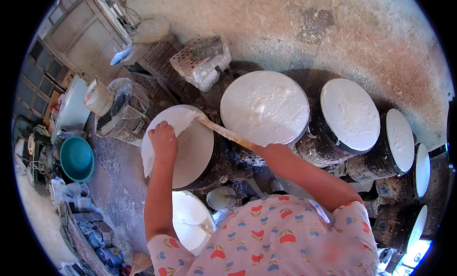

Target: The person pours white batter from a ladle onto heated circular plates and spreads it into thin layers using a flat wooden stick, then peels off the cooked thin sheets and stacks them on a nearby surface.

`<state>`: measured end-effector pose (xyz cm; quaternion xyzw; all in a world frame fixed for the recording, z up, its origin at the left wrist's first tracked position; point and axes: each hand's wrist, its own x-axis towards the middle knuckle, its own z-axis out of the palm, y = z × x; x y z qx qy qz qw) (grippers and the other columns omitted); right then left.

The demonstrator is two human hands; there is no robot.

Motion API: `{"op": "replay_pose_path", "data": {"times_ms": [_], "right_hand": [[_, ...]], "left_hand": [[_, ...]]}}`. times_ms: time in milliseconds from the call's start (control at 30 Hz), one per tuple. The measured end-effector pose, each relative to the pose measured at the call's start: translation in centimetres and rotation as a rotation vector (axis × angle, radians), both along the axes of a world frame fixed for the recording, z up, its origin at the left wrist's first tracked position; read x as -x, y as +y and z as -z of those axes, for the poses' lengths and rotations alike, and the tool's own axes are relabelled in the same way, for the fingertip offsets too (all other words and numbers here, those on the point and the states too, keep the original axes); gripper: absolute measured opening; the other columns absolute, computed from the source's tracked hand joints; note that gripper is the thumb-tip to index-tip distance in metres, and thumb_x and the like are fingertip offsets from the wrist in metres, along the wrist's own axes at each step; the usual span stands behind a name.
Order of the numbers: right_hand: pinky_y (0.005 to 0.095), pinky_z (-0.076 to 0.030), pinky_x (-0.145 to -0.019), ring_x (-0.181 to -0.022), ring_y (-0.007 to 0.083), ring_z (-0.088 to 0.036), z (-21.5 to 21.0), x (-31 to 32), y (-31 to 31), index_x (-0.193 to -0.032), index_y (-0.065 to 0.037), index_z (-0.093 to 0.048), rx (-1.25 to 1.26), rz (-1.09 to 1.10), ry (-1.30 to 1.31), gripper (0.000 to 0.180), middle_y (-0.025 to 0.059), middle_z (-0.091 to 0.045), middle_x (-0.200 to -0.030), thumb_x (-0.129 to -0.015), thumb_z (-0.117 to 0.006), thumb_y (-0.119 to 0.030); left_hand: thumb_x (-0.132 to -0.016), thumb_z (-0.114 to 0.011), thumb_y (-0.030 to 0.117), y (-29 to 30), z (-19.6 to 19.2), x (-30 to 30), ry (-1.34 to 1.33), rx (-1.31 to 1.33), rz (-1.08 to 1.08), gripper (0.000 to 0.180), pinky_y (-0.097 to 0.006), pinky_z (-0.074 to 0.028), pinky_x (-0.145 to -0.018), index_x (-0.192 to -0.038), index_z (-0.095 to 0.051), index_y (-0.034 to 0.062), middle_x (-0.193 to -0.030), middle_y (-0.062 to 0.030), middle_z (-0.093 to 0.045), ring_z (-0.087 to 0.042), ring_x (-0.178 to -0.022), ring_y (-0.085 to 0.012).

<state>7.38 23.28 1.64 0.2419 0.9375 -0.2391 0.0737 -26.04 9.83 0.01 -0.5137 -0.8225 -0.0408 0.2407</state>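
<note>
A round steamer drum (209, 164) topped by a pale taut cover stands in front of me, at the left end of a row of drums. Over its left part lies a thin, wet white sheet (183, 115), its right edge lifted and folded. My left hand (164, 140) is closed at the sheet, fingertips hidden beneath the knuckles. From the right, my right hand (273, 154) grips a flat wooden stick (226, 132) by its near end. The stick's far tip touches the sheet's raised edge near the drum's back rim.
Several white-topped drums, one the large drum (264, 107), curve away to the right. Below the left drum sits a basin of white liquid (190, 221), beside a small pot (221, 198). A teal tub (77, 159) rests on the floor at left; a perforated block (201, 61) stands behind.
</note>
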Motion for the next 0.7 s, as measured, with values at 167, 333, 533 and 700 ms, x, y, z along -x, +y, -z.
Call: {"op": "replay_pose_path", "data": {"times_ms": [167,333,533,700], "right_hand": [[0.0469,-0.052,-0.069,-0.082,0.0362,-0.065,0.5,0.0,0.2,-0.132,-0.014,-0.048,0.014,0.0,-0.004,0.046,0.0192,-0.065,-0.085,-0.086,-0.046,-0.007],[0.0462,-0.052,-0.068,-0.08,0.0356,-0.066,0.1,-0.1,0.0,-0.132,-0.013,-0.047,-0.033,-0.007,-0.04,0.046,0.0178,-0.066,-0.083,-0.087,-0.046,-0.007],[0.0465,-0.052,-0.062,-0.075,0.0352,-0.066,-0.9,0.2,0.0,-0.123,-0.011,-0.052,-0.04,-0.107,-0.06,0.038,0.0164,-0.065,-0.078,-0.086,-0.049,-0.008],[0.0467,-0.051,-0.062,-0.074,0.0351,-0.065,-0.9,2.0,-0.4,-0.122,-0.009,-0.053,-0.048,-0.127,-0.048,0.036,0.0161,-0.065,-0.076,-0.086,-0.049,-0.008]], "left_hand": [[-0.073,-0.055,0.005,0.7,-0.9,-0.3,-0.018,-0.01,0.018,0.008,-0.041,-0.035,-0.077,-0.072,-0.063,0.0055,-0.086,-0.007,-0.058,-0.057,-0.09,-0.0252],[-0.072,-0.056,0.004,0.6,-0.8,-0.2,0.042,0.021,-0.004,0.007,-0.041,-0.035,-0.076,-0.072,-0.063,0.0063,-0.087,-0.0069,-0.058,-0.057,-0.09,-0.0247],[-0.073,-0.056,0.004,0.6,-1.0,0.1,0.058,0.006,0.004,0.007,-0.041,-0.036,-0.077,-0.073,-0.062,0.0058,-0.087,-0.0073,-0.058,-0.057,-0.09,-0.025],[-0.073,-0.055,0.003,0.8,-1.1,0.1,0.042,-0.012,0.013,0.008,-0.041,-0.036,-0.077,-0.073,-0.062,0.0056,-0.087,-0.0074,-0.058,-0.057,-0.091,-0.0253]]}}
